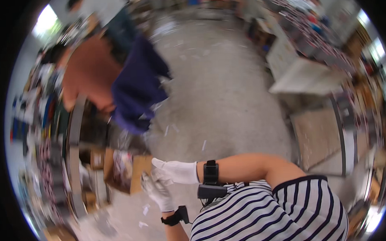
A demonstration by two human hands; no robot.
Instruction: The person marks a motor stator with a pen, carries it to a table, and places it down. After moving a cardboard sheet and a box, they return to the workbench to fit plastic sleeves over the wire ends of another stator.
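Note:
My right hand (173, 171), in a white knit glove, reaches left across my body with its fingers stretched out. Just below it my left hand (157, 193), gloved the same way, points up with its fingers apart. The two hands are close together, and their fingertips overlap somewhat. Nothing can be made out in either one. Beside the fingertips stands an open cardboard box (110, 176), with a raised flap (142, 167) towards my hands. Inside it lie clear plastic-wrapped items (123, 167), blurred, with some red or pink showing. Whether a fingertip touches the flap, I cannot tell.
A person in a brown top (89, 69) bends over a bench on the left, a dark blue garment (140, 84) beside them. Long workbenches (301, 70) line the right. A brown board (317, 137) stands at the right. Paper scraps (204, 144) litter the concrete floor.

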